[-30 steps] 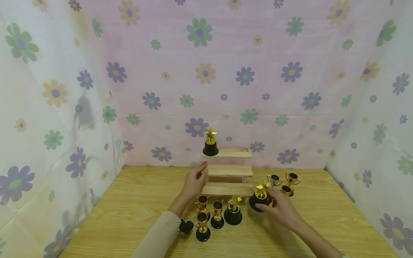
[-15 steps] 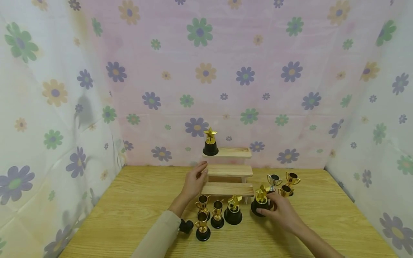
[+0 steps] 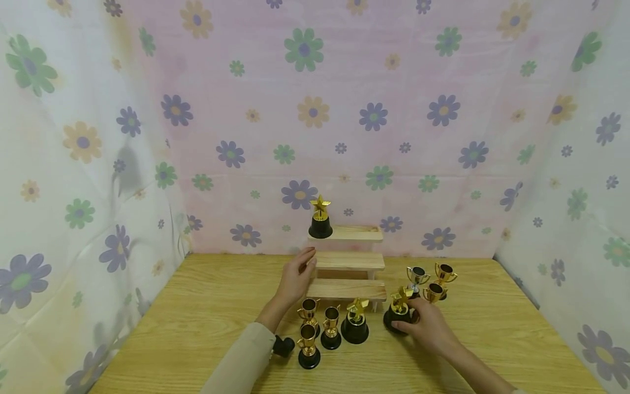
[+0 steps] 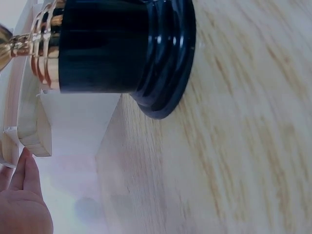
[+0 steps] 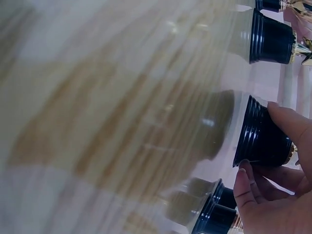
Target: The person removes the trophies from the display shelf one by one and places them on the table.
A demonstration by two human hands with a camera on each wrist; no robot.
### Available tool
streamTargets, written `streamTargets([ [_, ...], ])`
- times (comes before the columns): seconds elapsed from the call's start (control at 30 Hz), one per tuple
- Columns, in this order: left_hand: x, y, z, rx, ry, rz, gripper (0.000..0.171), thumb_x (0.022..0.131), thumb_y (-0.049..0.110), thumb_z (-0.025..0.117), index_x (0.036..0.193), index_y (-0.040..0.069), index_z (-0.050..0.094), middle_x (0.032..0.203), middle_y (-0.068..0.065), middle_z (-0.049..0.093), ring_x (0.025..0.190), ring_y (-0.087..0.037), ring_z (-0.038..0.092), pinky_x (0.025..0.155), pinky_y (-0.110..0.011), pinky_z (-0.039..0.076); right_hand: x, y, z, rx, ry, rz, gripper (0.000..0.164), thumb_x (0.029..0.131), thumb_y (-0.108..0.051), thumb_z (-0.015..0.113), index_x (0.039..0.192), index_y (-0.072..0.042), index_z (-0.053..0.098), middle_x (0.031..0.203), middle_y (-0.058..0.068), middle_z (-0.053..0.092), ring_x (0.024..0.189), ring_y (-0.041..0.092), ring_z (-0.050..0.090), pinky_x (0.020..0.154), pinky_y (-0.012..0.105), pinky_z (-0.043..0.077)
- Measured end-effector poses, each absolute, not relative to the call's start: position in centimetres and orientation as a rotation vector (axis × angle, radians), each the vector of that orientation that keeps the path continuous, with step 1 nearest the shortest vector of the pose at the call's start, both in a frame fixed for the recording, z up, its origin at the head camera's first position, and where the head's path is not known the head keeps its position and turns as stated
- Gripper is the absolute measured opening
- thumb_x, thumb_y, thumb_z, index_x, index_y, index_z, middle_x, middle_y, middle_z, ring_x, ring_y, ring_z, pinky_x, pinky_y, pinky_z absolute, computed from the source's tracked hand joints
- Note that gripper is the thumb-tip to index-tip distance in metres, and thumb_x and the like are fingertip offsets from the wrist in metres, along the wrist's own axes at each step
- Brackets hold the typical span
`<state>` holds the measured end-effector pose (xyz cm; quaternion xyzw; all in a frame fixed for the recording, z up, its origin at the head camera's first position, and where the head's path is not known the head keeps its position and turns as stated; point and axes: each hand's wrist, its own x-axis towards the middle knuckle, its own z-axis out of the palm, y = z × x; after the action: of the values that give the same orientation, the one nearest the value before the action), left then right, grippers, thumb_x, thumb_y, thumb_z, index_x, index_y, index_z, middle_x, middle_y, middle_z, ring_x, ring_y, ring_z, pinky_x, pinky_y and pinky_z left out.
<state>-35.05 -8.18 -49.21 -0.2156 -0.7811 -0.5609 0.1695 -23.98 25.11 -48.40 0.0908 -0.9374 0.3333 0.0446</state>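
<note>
My right hand (image 3: 428, 325) grips a gold star trophy (image 3: 398, 314) by its black base, with thumb and fingers on opposite sides, low over the table right of the stand. In the right wrist view the black base (image 5: 263, 134) looks upright; I cannot tell whether it touches the table. My left hand (image 3: 295, 278), fingers extended, rests against the left end of a three-step wooden stand (image 3: 349, 260). One star trophy (image 3: 320, 219) stands on the top step's left end. Another star trophy (image 3: 355, 323) stands on the table in front of the stand.
Several gold cup trophies stand at the front left, including a cup trophy (image 3: 309, 347) nearest me. A small black object (image 3: 283, 346) lies beside my left sleeve. At the right, behind my right hand, are a silver cup (image 3: 417, 276) and gold cups (image 3: 444, 273).
My right hand has brought the held star trophy slightly toward me and down, away from the stand's right end. The left hand stays at the stand.
</note>
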Motion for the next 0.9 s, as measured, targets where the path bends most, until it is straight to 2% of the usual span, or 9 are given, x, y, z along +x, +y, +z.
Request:
streamTargets([
  [0.17, -34.96, -8.23, -49.12, -0.610, -2.222, -1.608, 0.039, 0.107, 0.014, 0.055, 0.141, -0.006, 0.057, 0.151, -0.025, 0.050, 0.143, -0.039, 0.043, 0.111, -0.052, 0.042, -24.22, 25.06, -48.62, 0.271, -2.865, 1.020, 0.056, 0.081, -0.030, 0.088, 0.120, 0.005, 0.069, 0.117, 0.018, 0.068, 0.102, 0.030, 0.066, 0.086, 0.048, 0.057],
  [0.5, -34.53, -8.11, -48.62, -0.598, -2.246, -1.595, 0.040, 0.108, 0.013, 0.054, 0.142, -0.007, 0.056, 0.152, -0.025, 0.049, 0.143, -0.039, 0.044, 0.111, -0.052, 0.043, -24.45, 25.15, -48.78, 0.267, -2.867, 1.058, 0.056, 0.079, -0.026, 0.089, 0.119, 0.007, 0.069, 0.103, 0.011, 0.070, 0.082, 0.017, 0.063, 0.072, 0.036, 0.054],
  [0.7, -34.50, -8.04, -48.56, -0.592, -2.220, -1.615, 0.039, 0.107, 0.010, 0.055, 0.141, -0.009, 0.056, 0.151, -0.024, 0.049, 0.142, -0.041, 0.044, 0.111, -0.054, 0.042, -24.46, 25.13, -48.68, 0.251, -2.884, 1.042, 0.063, 0.079, -0.028, 0.089, 0.123, 0.011, 0.066, 0.110, 0.016, 0.071, 0.086, 0.018, 0.064, 0.077, 0.040, 0.056],
  [0.9, -34.88, -8.29, -49.00, -0.615, -2.254, -1.600, 0.042, 0.109, 0.016, 0.053, 0.141, -0.011, 0.054, 0.153, -0.025, 0.047, 0.144, -0.039, 0.042, 0.112, -0.052, 0.041, -24.37, 25.24, -48.75, 0.263, -2.894, 1.045, 0.062, 0.079, -0.027, 0.089, 0.123, 0.010, 0.065, 0.101, 0.010, 0.070, 0.080, 0.015, 0.062, 0.072, 0.036, 0.055],
])
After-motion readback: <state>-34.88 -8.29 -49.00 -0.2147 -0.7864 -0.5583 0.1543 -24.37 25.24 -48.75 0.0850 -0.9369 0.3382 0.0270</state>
